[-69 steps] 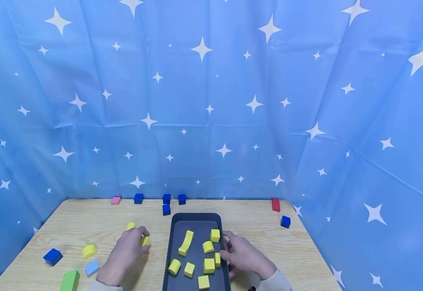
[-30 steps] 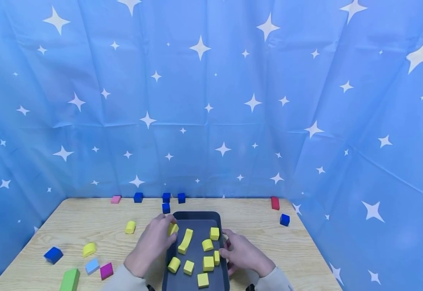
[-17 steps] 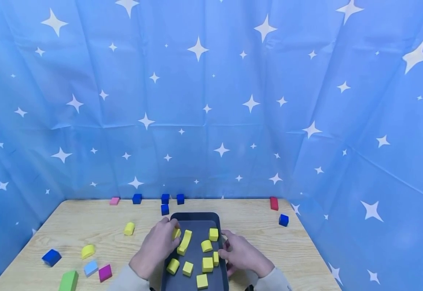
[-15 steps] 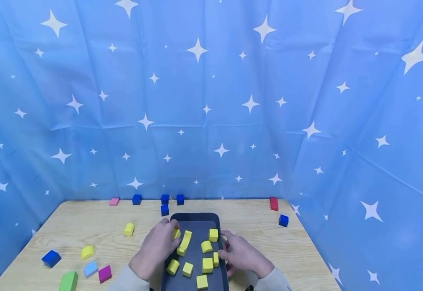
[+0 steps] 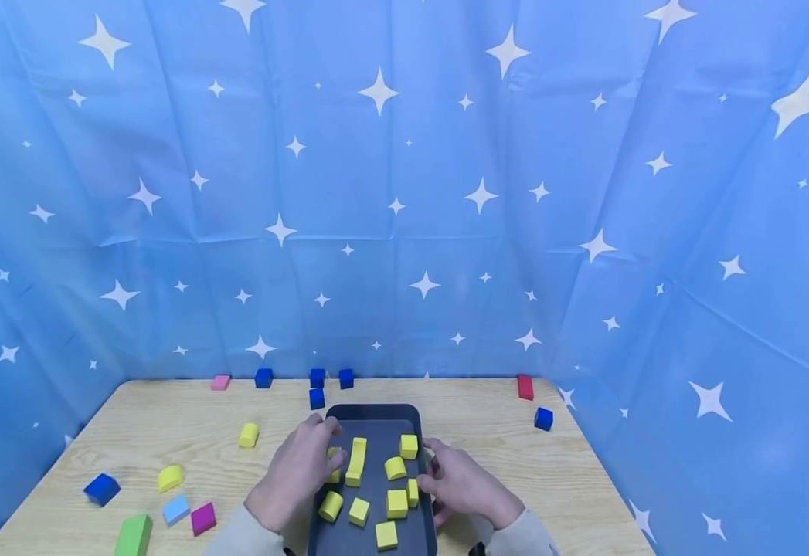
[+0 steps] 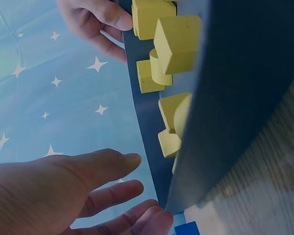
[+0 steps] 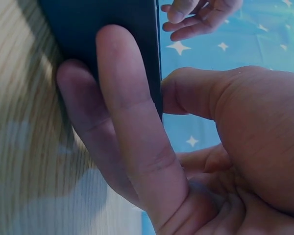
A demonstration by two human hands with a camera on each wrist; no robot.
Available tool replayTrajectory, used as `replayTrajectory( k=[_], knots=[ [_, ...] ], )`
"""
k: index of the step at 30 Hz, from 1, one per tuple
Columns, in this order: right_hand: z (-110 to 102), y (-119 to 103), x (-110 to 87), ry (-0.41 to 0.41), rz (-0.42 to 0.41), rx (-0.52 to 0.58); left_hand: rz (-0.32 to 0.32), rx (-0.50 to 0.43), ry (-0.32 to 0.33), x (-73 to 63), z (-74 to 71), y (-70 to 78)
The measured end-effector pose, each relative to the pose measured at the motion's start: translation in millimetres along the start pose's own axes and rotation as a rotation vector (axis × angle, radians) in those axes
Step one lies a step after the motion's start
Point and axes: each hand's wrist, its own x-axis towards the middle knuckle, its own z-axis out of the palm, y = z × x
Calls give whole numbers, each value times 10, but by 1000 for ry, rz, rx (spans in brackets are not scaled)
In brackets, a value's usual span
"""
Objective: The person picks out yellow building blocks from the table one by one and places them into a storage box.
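My left hand (image 5: 298, 468) hovers over the left rim of a dark grey tray (image 5: 373, 411), its fingers spread and holding nothing. Just beneath its fingertips, partly hidden, a yellow block (image 5: 334, 468) lies in the tray. Beside that is a long yellow block (image 5: 356, 462) with a curved side. Several other yellow blocks, among them a yellow cylinder (image 5: 331, 506) and a yellow cube (image 5: 409, 446), are spread over the tray floor. My right hand (image 5: 470, 486) grips the tray's right side. In the right wrist view its thumb (image 7: 186, 93) is at the rim and fingers lie along the outer wall.
On the table's left are a yellow cylinder (image 5: 249, 435), a yellow half-round block (image 5: 171, 477), and blue (image 5: 102, 489), light blue (image 5: 176, 510), magenta (image 5: 203, 518) and green (image 5: 133, 534) blocks. Several dark blue blocks, a pink block (image 5: 220, 382) and a red block (image 5: 525, 387) sit farther back.
My left hand has brought a yellow block from the table rightward into the tray and let go of it. The long yellow block has turned slightly. The right hand stays at the tray.
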Motion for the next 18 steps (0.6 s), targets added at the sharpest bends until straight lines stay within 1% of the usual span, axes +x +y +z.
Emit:
replayTrajectory(
  k=[4,9,12,18],
  knots=[
    [2,8,-1,-5,-2,8,-27,15,3,-5,-25,-38],
    [-7,8,-8,-10,2,18,-49,41,-1,4,-98,-133],
    [-7,6,-6,-13,1,17,-63,55,9,18,-137,-234],
    [-8,7,7,-7,-6,15,-50,98,44,32,-153,-476]
  ],
)
